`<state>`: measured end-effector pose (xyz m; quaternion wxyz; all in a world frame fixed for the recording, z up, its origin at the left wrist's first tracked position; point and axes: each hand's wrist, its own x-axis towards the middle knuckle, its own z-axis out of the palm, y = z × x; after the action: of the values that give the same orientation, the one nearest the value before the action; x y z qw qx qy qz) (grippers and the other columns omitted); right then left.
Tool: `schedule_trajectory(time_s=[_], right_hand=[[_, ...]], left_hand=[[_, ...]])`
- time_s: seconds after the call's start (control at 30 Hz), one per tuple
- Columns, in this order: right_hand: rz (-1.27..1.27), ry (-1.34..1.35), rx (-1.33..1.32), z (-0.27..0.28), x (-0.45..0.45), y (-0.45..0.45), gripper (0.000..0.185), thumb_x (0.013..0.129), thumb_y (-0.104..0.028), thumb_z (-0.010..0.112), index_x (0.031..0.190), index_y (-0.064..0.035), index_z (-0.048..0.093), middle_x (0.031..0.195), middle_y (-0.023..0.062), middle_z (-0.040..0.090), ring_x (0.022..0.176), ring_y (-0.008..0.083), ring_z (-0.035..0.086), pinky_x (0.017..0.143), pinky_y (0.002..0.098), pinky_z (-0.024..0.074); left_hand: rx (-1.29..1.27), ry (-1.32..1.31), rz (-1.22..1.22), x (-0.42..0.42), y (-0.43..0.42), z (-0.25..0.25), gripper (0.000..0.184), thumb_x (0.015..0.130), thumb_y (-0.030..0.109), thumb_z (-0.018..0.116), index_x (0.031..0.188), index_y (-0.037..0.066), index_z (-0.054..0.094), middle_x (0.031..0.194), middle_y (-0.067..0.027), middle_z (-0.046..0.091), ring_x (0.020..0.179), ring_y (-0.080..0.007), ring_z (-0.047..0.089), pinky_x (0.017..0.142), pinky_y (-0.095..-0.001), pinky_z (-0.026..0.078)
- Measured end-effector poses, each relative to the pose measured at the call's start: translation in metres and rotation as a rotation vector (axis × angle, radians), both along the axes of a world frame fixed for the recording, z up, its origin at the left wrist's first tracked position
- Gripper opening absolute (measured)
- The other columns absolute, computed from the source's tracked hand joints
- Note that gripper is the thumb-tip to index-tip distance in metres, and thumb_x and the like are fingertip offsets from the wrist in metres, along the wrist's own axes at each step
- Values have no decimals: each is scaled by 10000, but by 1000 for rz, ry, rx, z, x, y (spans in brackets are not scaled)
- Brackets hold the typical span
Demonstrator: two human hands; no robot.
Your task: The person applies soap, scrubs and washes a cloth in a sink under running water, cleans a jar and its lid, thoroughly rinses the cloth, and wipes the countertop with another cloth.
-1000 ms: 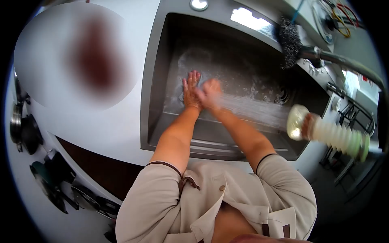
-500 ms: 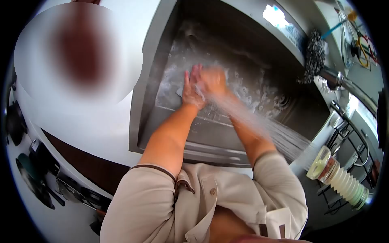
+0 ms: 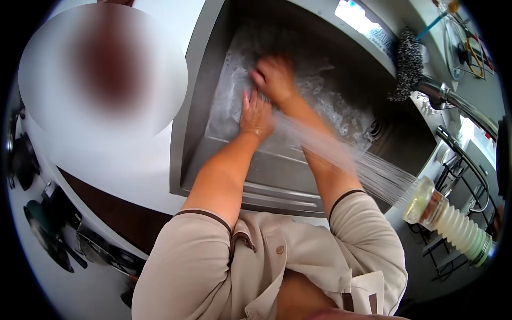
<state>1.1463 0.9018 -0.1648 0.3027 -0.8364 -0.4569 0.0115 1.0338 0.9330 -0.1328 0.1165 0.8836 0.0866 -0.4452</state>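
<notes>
Both hands are inside the sink (image 3: 288, 205), above or on its floor; exact contact cannot be confirmed. The left hand (image 3: 257, 117) is palm down with its fingers extended and lying close together; no item is visible in it, although its underside is hidden. The right hand (image 3: 276, 77) is located just beyond the left fingertips, farther from the body, and is motion-blurred; whether it grips anything cannot be told. Whether the two hands touch is also unclear. The water spray (image 3: 381, 178) enters from the right of both hands, crosses the right forearm and reaches the area beside the left hand. Its source, the spray head (image 3: 418, 202) on a ribbed hose (image 3: 461, 232), is positioned well to the right of the left hand and nearer the body. Status: the water supply is on and the hands are in or beside the wetted zone; the work is judged to be partway through. Outstanding: foam (image 3: 333, 104) lies around both hands and extends right toward the drain (image 3: 377, 129), so the floor is not yet free of suds. A metallic scrubber (image 3: 409, 66) is situated well to the right of the right hand, untouched.
</notes>
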Motion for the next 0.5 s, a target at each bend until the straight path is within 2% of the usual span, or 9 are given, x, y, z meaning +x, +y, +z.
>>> schedule_trajectory(time_s=[0.03,0.07,0.13,0.2,0.27,0.33,0.4,0.43,0.5], right_hand=[[-23,225,-47,3,-15,-21,206,795,-288,566,727,-105,631,744,121,601,732,317,585,728,435,434],[-136,188,-263,-28,-64,-49,192,784,-268,582,708,-98,630,753,128,607,736,324,592,714,435,444],[-231,158,-484,-22,-83,-46,181,773,-248,598,689,-91,629,763,135,614,741,332,599,701,436,455],[-16,37,-346,-9,-61,-34,156,767,-206,598,681,-78,623,781,156,621,749,348,609,662,433,468],[5,79,-205,-5,-3,7,166,778,-209,598,679,-75,612,776,167,621,746,358,612,635,438,474],[-44,153,-110,-1,10,9,185,791,-225,597,681,-77,603,766,172,619,741,362,613,621,445,475],[-60,171,-49,6,-22,-25,214,788,-248,623,650,-86,594,738,165,608,729,364,601,625,439,475],[-27,152,-276,-12,-61,-51,219,777,-254,635,644,-86,592,726,162,606,727,360,600,629,432,476],[8,150,-502,-24,-90,-64,224,766,-260,646,638,-85,591,713,158,604,725,357,600,632,425,477]], left_hand=[[-44,-236,115,-18,-9,-27,770,808,318,541,1466,100,205,1527,-167,151,1430,-329,56,1133,-524,-40],[-47,-243,112,-28,-9,-51,770,808,318,541,1466,100,205,1527,-167,151,1430,-329,56,1133,-524,-40],[485,-815,-213,-30,-2,-60,620,870,332,457,1416,64,335,1456,-177,331,1421,-347,77,1131,-542,2],[411,-673,-156,-22,-11,-33,653,868,387,462,1422,69,324,1459,-173,328,1420,-355,81,1131,-542,5],[-15,107,-31,6,-1,-1,717,867,445,450,1453,88,242,1511,-158,214,1424,-352,67,1133,-539,-1],[-41,-55,45,-13,-7,-9,663,866,383,459,1436,90,290,1500,-168,236,1419,-352,89,1130,-541,2],[124,-688,85,-35,-18,-50,585,872,383,449,1367,74,417,1427,-183,370,1410,-355,118,1126,-546,14],[121,-694,89,-32,-14,-55,585,872,383,449,1367,74,417,1427,-183,370,1410,-355,118,1126,-546,14],[421,-808,-178,-37,-8,-60,541,875,365,444,1330,75,473,1384,-179,430,1401,-354,158,1123,-546,28]])
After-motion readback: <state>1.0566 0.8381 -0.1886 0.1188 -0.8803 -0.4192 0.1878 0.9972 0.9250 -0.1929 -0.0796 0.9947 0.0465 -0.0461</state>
